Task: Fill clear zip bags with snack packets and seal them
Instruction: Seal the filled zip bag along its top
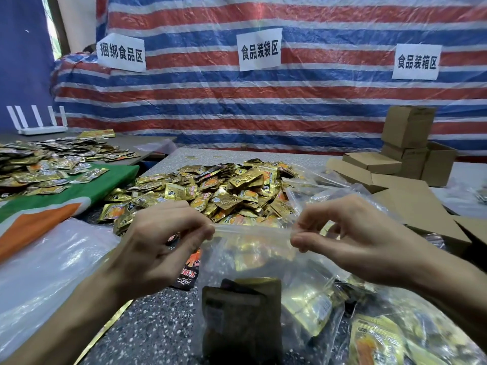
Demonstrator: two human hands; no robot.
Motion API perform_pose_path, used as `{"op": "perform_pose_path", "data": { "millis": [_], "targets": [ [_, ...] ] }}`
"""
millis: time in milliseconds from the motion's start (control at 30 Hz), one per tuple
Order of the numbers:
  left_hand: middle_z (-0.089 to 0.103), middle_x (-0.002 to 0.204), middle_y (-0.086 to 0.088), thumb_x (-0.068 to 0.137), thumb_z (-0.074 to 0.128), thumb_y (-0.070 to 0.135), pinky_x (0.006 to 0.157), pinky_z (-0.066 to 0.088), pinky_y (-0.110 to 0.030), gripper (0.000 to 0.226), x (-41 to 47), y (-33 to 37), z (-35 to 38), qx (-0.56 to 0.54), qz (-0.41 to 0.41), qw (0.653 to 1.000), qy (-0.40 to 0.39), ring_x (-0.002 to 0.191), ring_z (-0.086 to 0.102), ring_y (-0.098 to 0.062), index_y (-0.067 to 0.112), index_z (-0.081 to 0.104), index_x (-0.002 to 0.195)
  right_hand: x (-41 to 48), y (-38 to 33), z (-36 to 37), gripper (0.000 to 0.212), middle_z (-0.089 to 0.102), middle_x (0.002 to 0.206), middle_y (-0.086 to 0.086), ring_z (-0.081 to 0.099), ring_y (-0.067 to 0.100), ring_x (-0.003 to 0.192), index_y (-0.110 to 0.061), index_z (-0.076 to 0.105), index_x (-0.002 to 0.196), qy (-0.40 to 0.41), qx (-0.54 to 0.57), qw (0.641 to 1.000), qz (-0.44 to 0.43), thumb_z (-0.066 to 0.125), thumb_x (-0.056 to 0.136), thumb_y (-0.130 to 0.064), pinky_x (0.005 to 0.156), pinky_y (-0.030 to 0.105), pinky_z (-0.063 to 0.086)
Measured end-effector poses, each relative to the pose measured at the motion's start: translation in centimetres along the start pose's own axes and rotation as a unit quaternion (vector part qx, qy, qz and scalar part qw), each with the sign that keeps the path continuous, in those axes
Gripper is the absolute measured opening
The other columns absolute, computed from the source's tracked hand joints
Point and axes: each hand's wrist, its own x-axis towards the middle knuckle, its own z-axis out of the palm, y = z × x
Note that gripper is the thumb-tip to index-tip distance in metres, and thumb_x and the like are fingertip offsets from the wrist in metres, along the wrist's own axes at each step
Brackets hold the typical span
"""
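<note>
i see my left hand (163, 243) and right hand (350, 241) each pinching one end of the top strip of the clear zip bag (253, 270) at centre, packets inside it; the snack packet pile (210, 191) lies just behind at 12 o'clock, filled bags (395, 335) crowd 4 o'clock, cardboard boxes (405, 133) at 2

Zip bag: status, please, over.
Left hand, right hand pinch top of zip bag. Inside, packets; seal state unclear. Nothing blocking.

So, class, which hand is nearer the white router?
Left. The left hand is this side of the white router, to its right; the right hand is farther right.
</note>
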Motion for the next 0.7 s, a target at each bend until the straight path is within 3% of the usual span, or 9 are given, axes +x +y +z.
{"op": "perform_pose_path", "data": {
  "millis": [100, 367, 700],
  "targets": [
    [0.057, 0.065, 0.002, 0.092, 0.054, 0.022, 0.055, 0.042, -0.034, 0.030, 0.2, -0.2, 0.1, 0.001, 0.000, 1.000, -0.002, 0.058, 0.052, -0.015, 0.003, 0.067, 0.073, -0.6, 0.7, -0.3, 0.015, 0.071, 0.078, -0.017, 0.066, 0.004, 0.077, -0.033, 0.070, 0.076, 0.013, -0.003, 1.000, 0.001, 0.065, 0.088, -0.040, 0.065, 0.017, 0.048],
    [0.054, 0.071, 0.017, 0.092, 0.054, 0.023, 0.059, 0.041, -0.025, 0.027, 0.2, -0.6, 0.3, -0.009, -0.011, 1.000, -0.008, 0.064, 0.052, -0.004, 0.007, 0.067, 0.074, -2.1, 2.0, -1.1, 0.018, 0.072, 0.076, -0.015, 0.068, 0.009, 0.076, -0.028, 0.073, 0.077, 0.029, 0.010, 1.000, 0.001, 0.063, 0.085, -0.040, 0.066, 0.025, 0.051],
    [0.055, 0.073, 0.020, 0.091, 0.054, 0.024, 0.061, 0.039, -0.021, 0.027, 0.3, -0.5, 0.4, -0.013, -0.017, 1.000, -0.014, 0.065, 0.052, -0.002, 0.007, 0.067, 0.074, -3.8, 2.7, -1.5, 0.014, 0.073, 0.082, -0.018, 0.068, 0.014, 0.077, -0.035, 0.073, 0.081, 0.039, 0.027, 0.998, 0.037, 0.063, 0.083, -0.045, 0.069, 0.045, 0.056]
  ]
}}
